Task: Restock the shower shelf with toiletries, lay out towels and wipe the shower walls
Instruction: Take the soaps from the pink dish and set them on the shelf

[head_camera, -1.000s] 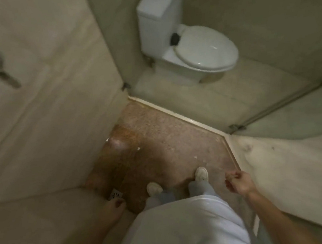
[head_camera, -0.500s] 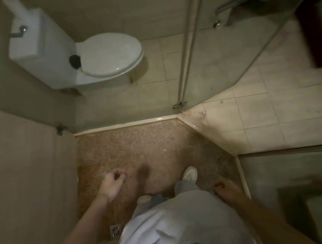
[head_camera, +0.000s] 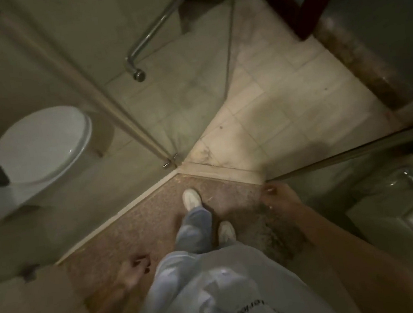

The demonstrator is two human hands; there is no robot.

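Head view showed I had turned further right over the last second: the toilet [head_camera: 39, 148] slid to the left edge and the tiled bathroom floor [head_camera: 282, 92] beyond the glass door [head_camera: 180, 87] opened ahead. My left hand [head_camera: 133, 271] and right hand [head_camera: 281, 199] hung with fingers loosely curled, holding nothing. No toiletries, towels or shower shelf were in sight, so I judged I was stepping out to fetch supplies.

Left hand [head_camera: 133, 269] low beside the thigh, fingers loosely curled — empty, right hand [head_camera: 280, 198] forward, loosely curled, empty
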